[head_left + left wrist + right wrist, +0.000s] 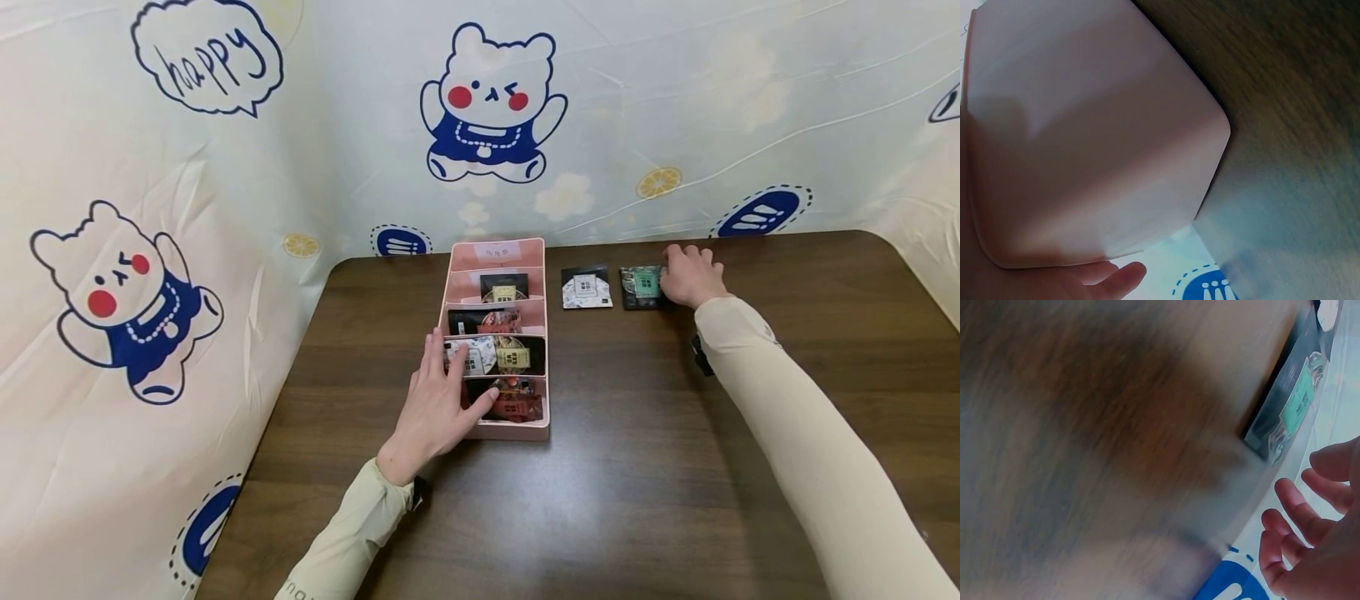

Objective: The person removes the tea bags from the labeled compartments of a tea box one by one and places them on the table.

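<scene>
A pink divided box (pixel 528 432) stands on the table with flat sachets in its compartments. My left hand (pixel 433 406) rests along its left side, fingers extended over the rim and thumb over the front compartment. One fingertip lies over a white and black sachet (pixel 477 357). In the left wrist view, the box's wall (pixel 1085 125) fills much of the frame, with fingers at its rim. My right hand (pixel 692 277) is at the right edge of a green and black sachet (pixel 643 283). In the right wrist view its loosely bent fingers (pixel 1302 512) are apart from that sachet and hold nothing.
Left of the green sachet lies a white and black sachet (pixel 587 288) on the brown wooden table (pixel 615 483). A patterned cloth (pixel 637 108) hangs behind the table and along the left. The box's rear compartment carries a paper label (pixel 497 252).
</scene>
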`<state>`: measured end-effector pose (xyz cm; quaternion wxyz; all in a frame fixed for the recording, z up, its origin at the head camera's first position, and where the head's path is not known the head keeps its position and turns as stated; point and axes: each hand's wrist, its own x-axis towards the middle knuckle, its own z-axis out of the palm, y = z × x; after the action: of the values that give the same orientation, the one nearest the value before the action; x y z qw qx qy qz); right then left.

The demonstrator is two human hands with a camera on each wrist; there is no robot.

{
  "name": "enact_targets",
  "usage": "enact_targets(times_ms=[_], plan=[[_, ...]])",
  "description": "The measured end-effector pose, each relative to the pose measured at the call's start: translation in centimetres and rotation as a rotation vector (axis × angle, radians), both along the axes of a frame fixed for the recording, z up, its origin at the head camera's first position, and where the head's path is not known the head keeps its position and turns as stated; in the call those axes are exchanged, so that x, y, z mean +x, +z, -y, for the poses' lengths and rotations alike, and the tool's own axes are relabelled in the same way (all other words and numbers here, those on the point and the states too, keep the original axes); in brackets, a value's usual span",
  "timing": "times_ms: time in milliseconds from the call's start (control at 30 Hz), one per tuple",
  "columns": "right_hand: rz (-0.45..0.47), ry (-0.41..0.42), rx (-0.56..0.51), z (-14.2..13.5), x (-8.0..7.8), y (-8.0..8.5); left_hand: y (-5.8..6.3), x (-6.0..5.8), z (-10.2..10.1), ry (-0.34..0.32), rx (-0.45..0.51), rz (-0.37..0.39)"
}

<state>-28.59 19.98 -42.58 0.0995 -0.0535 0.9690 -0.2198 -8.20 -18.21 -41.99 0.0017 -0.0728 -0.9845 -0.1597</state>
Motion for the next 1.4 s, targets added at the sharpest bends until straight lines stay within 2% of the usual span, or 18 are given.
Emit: enact_targets(times_ms=[333,500,667,833,967,1167,1400], plan=[[-0.054,0.074,0.023,2.5,0.1,1.2,0.0,0.1,0.0,-0.004,0.006,-0.005],[-0.110,0.168,0.044,5.8,0.5,3.1,0.0,0.1,0.0,-0.006,-0.001,-0.011],[-0.199,0.262,0.012,9.7,1.4,5.0,0.0,0.1,0.1,-0.005,-0.001,-0.012],[-0.298,0.343,-0.008,13.0,2.2,5.7,0.0,0.1,0.0,-0.002,-0.001,-0.017],[-0.331,0.386,-0.011,14.9,2.7,5.6,-0.1,0.1,0.1,-0.001,0.001,-0.023],[-0.241,0.360,-0.015,16.5,3.1,5.0,-0.1,0.1,0.1,-0.008,-0.001,-0.022],[-0.144,0.355,0.038,18.0,3.0,4.5,-0.1,0.3,0.1,-0.004,0.004,-0.019]])
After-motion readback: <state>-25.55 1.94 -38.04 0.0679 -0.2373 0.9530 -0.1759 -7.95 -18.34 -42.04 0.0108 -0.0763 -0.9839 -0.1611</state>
